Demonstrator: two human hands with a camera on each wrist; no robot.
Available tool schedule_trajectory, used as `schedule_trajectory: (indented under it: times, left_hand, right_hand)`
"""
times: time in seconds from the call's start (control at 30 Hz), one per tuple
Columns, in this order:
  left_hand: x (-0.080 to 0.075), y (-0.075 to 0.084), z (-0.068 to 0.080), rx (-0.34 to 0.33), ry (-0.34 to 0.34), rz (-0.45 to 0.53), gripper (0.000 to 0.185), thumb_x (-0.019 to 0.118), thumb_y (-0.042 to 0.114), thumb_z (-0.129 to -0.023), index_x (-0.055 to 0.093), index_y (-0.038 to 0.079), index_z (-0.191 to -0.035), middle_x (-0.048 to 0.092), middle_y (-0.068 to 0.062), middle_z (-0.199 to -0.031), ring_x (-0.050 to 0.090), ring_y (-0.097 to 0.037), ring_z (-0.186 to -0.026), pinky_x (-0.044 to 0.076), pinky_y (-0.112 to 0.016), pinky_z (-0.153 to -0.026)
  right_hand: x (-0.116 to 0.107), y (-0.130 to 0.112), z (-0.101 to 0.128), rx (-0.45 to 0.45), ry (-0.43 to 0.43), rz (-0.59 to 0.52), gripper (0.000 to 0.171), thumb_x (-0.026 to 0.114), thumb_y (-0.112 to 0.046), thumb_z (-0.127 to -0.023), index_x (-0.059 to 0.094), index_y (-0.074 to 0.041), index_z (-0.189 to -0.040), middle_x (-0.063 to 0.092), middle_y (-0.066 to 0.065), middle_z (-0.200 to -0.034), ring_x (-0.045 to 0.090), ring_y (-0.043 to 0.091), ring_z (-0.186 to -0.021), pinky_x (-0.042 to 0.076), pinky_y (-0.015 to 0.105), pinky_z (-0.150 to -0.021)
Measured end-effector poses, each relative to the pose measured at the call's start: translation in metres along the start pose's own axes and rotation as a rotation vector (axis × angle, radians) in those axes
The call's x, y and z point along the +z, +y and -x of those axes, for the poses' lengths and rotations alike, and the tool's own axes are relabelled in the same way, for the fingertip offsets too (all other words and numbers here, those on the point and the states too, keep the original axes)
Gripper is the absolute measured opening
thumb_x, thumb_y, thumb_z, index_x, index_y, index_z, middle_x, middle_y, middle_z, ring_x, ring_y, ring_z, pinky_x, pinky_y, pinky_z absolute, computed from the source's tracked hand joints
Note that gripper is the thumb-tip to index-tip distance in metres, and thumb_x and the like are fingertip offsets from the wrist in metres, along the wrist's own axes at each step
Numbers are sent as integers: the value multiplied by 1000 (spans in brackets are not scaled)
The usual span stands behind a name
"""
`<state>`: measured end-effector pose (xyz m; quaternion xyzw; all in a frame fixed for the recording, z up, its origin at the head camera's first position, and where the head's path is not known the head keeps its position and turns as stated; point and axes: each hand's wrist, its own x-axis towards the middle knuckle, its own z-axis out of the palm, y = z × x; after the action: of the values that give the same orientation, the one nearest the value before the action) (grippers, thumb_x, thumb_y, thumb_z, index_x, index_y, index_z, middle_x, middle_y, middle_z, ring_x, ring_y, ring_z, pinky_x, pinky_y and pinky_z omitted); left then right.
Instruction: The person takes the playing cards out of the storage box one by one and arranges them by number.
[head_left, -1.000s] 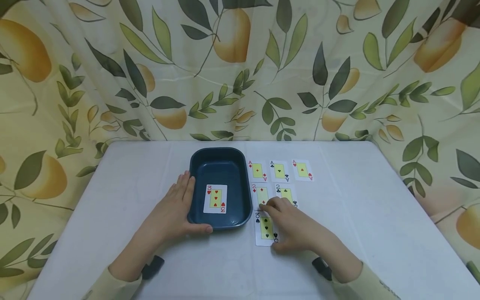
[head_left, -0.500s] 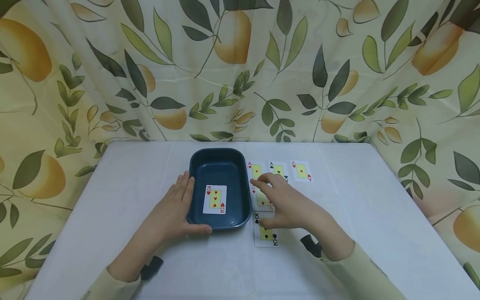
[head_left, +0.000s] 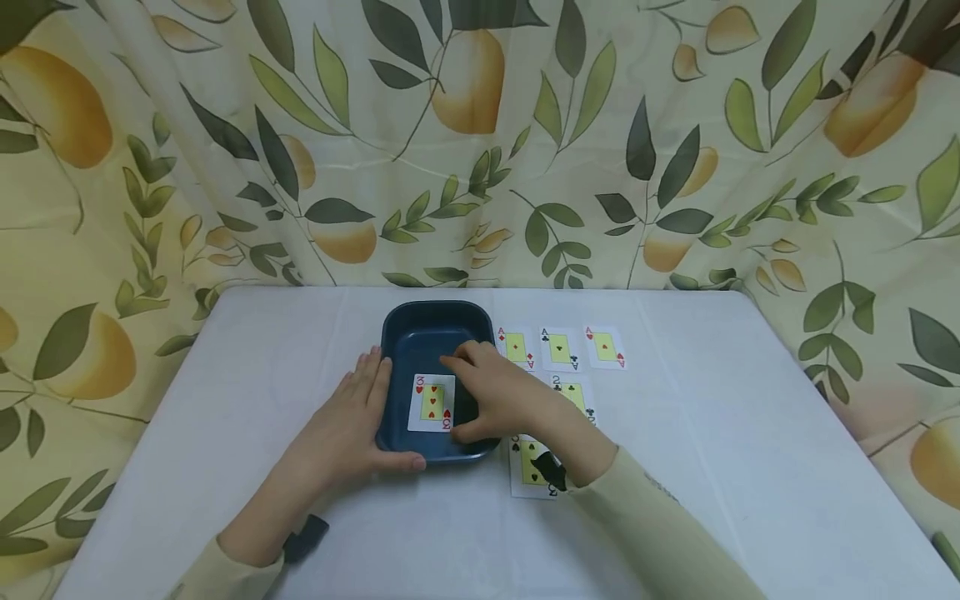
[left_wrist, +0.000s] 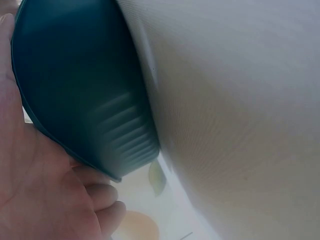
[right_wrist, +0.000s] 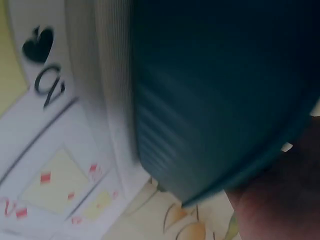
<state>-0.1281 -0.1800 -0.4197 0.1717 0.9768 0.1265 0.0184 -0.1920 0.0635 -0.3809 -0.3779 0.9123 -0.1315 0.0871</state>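
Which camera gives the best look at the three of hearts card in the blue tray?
The head view: the three of hearts lies face up in the blue tray, its pips readable beside the right hand. The left wrist view shows only the tray's outer wall, no card. The right wrist view shows the tray wall and other cards, not this one.

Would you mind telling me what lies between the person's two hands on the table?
In the head view, the dark tray sits between the left hand and the right hand, with the three of hearts lying face up inside it.

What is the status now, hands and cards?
Left hand open, steadying dark blue plastic tray. Right hand over tray; grip unclear. Three of hearts card inside. Nothing blocking.
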Motion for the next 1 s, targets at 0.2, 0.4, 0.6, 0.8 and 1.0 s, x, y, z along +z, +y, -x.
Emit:
schedule_trajectory:
  times: [0.2, 0.4, 0.6, 0.8, 1.0]
  left_hand:
    - [2, -1, -1, 21, 5, -1, 141, 62, 90, -64, 12, -3, -158, 3, -21, -166, 8, -38, -154, 20, -53, -121]
    - [1, -1, -1, 29, 8, -4, 142, 61, 91, -63, 14, -4, -157, 5, -22, -166, 9, -39, -153, 22, -52, -121]
    - [1, 0, 1, 24, 4, -3, 141, 62, 91, -63, 14, -3, -157, 5, -21, -166, 8, -38, -153, 22, -53, -121]
    - [-1, 0, 1, 17, -4, 10, 140, 63, 89, -64, 14, -3, -157, 4, -21, -166, 7, -37, -154, 20, -53, -121]
    - [0, -1, 0, 15, -6, 5, 141, 60, 91, -64, 14, -3, -158, 4, -20, -166, 6, -36, -154, 20, -52, -122]
  right_hand:
    - [17, -9, -18, -24, -57, 69, 93, 83, -51, -74, 47, -8, -148, 48, 6, -138, 45, 18, -118, 49, 31, -102]
    - [27, -14, -28, 14, -128, 134, 93, 82, -54, -75, 46, -10, -149, 49, 8, -140, 47, 21, -120, 47, 35, -106]
    - [32, -17, -35, 53, -146, 159, 92, 85, -52, -72, 49, -11, -146, 53, 8, -133, 48, 20, -113, 48, 33, -104]
    - [33, -18, -46, 85, -181, 134, 94, 89, -51, -67, 51, -14, -144, 53, 9, -126, 45, 21, -106, 50, 35, -97]
    - [31, -19, -49, 71, -201, 141, 100, 90, -51, -66, 45, -15, -148, 51, 11, -131, 43, 23, -109, 48, 39, -100]
